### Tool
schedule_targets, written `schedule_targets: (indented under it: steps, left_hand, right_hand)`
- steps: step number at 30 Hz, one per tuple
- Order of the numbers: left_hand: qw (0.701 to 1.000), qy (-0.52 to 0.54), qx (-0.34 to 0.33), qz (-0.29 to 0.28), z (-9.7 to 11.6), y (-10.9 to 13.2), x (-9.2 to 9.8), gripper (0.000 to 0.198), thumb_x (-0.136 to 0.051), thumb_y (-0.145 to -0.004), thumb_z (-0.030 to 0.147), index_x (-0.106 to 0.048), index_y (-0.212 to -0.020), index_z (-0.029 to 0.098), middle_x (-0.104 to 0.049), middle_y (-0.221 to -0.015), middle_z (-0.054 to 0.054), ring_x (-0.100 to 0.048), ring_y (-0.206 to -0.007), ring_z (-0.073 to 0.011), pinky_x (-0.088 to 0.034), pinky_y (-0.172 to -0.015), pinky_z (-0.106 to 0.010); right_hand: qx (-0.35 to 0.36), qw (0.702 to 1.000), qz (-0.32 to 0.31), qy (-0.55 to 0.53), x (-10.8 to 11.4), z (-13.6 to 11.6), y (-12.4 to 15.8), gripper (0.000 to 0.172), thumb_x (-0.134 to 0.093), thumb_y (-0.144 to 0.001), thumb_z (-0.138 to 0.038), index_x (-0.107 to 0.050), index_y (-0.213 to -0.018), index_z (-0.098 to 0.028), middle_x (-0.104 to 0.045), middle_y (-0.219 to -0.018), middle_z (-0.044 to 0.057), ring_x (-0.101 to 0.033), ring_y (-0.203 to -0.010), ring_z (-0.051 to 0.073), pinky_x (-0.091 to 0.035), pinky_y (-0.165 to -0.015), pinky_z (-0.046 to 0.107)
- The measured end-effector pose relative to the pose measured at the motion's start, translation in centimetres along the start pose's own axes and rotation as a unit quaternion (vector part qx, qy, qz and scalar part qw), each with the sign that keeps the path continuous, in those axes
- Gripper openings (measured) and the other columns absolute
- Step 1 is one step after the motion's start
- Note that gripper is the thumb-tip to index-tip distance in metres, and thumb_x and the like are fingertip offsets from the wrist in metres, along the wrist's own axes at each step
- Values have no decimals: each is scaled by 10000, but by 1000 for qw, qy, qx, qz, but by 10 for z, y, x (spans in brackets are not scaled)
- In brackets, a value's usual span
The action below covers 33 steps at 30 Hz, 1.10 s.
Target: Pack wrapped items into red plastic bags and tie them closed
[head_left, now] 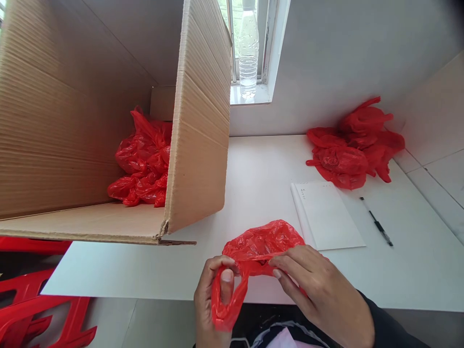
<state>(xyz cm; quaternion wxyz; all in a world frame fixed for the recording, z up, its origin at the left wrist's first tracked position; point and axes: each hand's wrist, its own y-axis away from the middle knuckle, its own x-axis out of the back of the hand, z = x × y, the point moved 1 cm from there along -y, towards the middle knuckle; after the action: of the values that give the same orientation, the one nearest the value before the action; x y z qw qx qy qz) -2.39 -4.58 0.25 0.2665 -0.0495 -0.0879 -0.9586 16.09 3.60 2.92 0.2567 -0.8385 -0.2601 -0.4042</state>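
Thumb (227,285) through a handle loop (228,316), the left hand (212,299) grips a bag (266,237) over the near edge of the table (264,183), while the right hand (319,285), slanting in, pinches the bag's rim. Notebook (333,217), pen (379,225) and bag pile (351,150) lie right; a box (199,145) stands left, a bottle (248,53) on the windowsill (264,95).

Beyond the left hand (206,297), the white counter (261,183) meets a wall (344,58) with a daylit window (272,46). Red plastic chairs (77,311) stand left of that hand.

Left fingers (213,266) curled, thumb (227,284) upright, right fingers (290,265) slanted toward the left.
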Motion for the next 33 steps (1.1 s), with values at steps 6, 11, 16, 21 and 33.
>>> schedule_targets:
  steps: [6, 11, 16, 21, 33]
  left_hand:
    - [985, 143, 95, -26, 6, -3, 2, 271, -649, -895, 466, -677, -1072, 263, -711, -923, -40, -677, -895, -204, -527, -889, -311]
    - [947, 283, 108, -104, 8, -4, 3, 309, -729, -826, 468, -698, -1048, 255, -640, -661, -12, -602, -684, -149, -516, -747, -258]
    - [929, 313, 170, -100, 8, 2, 8, 305, -693, -834, 497, -695, -997, 239, -448, -522, 30, -506, -613, -134, -455, -649, -205]
    - [943, 263, 204, 10, 24, 6, 5, 430, -608, -798, 606, -721, -774, 191, -680, -945, -97, -616, -693, -204, -536, -686, -333]
    - [970, 99, 179, 130, 21, 5, 2, 372, -808, -692, 541, -677, -753, 198, -606, -650, -5, -548, -599, -157, -455, -520, -235]
  right_hand:
    - [-43, 992, -97, 73, -6, 13, 10, 243, -379, -998, -214, -580, -1123, -270, -694, -804, -7, -684, -695, 224, -531, -598, 388]
    - [-38, 983, -97, 151, -11, 18, 11, 305, -330, -1020, -270, -450, -1289, -191, -686, -672, -27, -649, -504, 218, -482, -468, 358]
    - [-64, 984, -75, 147, -8, 12, 5, 284, -343, -1027, -287, -452, -1275, -202, -676, -671, -44, -660, -521, 205, -494, -483, 342]
    - [-76, 986, -48, 140, -4, 4, -5, 304, -378, -1006, -259, -461, -1289, -186, -730, -944, 52, -722, -694, 218, -558, -559, 357]
    - [-5, 957, -202, 206, -23, -4, -24, 360, -555, -796, -7, -635, -1112, -161, -713, -878, 75, -691, -729, 235, -526, -582, 333]
